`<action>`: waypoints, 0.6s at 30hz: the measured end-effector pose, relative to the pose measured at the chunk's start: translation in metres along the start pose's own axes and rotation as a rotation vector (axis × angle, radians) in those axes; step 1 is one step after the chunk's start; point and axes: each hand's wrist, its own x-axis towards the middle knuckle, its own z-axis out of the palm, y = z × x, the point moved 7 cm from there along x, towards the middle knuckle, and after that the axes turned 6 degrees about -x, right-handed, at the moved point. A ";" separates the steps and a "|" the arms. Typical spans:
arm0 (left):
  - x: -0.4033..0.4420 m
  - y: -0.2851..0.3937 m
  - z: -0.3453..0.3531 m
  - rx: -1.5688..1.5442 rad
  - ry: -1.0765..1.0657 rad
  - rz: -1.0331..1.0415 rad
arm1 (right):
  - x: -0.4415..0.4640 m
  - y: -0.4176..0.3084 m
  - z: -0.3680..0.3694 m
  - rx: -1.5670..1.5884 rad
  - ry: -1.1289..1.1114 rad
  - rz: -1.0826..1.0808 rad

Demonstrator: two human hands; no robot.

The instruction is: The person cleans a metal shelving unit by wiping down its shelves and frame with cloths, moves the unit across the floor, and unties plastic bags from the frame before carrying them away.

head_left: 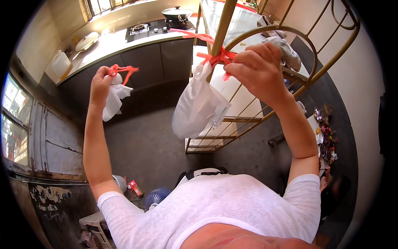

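My left hand (101, 85), raised at the left, is closed on a white plastic bag (114, 101) with a red strip (124, 70) at its top. Higher up at the right, my right hand (259, 70) pinches the red string (222, 58) knotted round a pole of the gold metal rack (220, 27). A second white bag (199, 106) hangs from that knot, just left of my right hand. Its contents are hidden.
Behind are a counter with a gas stove (143, 31), a lidded pan (177, 13) and a plastic jug (61, 64). A blue container (156, 197) and a red box (135, 188) are low at the left. Part of another person (333, 191) shows at the right.
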 end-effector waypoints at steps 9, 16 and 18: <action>-0.009 0.053 0.119 -0.180 -0.483 -0.019 | -0.008 0.032 -0.026 0.857 0.079 0.407; -0.028 0.092 0.154 -0.023 -0.550 0.073 | -0.015 -0.003 -0.089 1.161 0.139 0.193; -0.036 0.106 0.169 0.117 -0.581 0.197 | -0.021 -0.013 -0.097 1.185 0.090 0.195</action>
